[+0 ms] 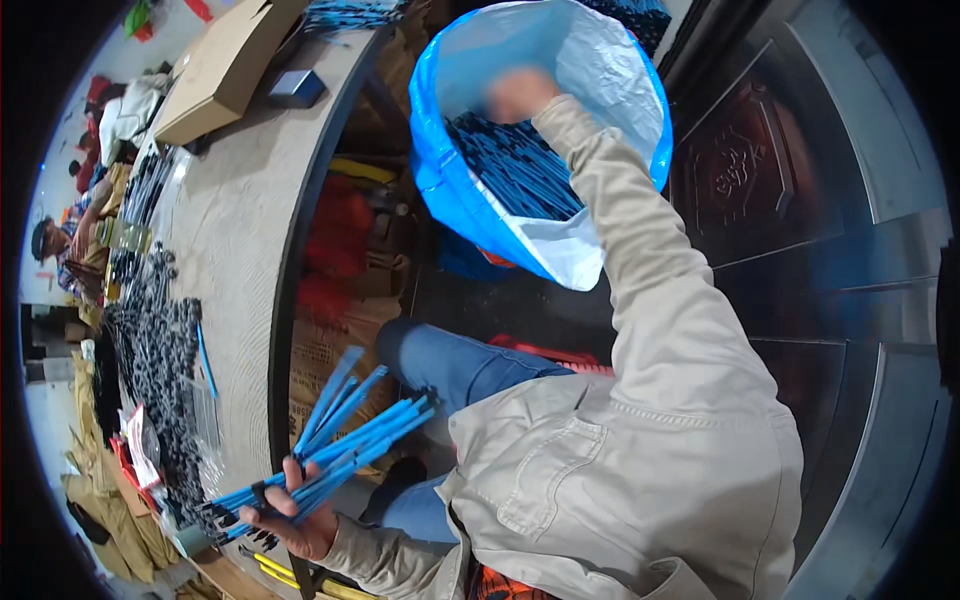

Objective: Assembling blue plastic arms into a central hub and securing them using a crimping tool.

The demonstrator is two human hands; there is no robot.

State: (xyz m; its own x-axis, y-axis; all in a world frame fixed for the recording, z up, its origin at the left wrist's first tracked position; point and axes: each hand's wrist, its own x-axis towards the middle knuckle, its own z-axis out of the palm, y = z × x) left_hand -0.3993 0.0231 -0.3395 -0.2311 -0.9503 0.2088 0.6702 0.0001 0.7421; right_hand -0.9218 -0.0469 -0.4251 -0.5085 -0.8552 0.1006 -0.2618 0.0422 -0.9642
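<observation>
My left hand (302, 522), low in the view beside the table edge, is closed around a loose bundle of thin blue sticks (345, 452) with black ends. The sticks fan out in slightly different directions. My right arm stretches up and away into a large blue bag (433, 165) with a silvery white lining. Inside the bag lie many more blue sticks (520, 165) with dark ends. Just above that pile is my right hand (522, 95), smeared by motion, so its fingers and anything in them cannot be made out.
To the left runs a long table (235, 230) bearing a heap of black pieces (160, 350), a cardboard box (225, 75), a small dark blue box (297, 88) and more blue sticks (350, 12). A dark panelled door (745, 160) stands at right. Another person (75, 245) sits at the far left.
</observation>
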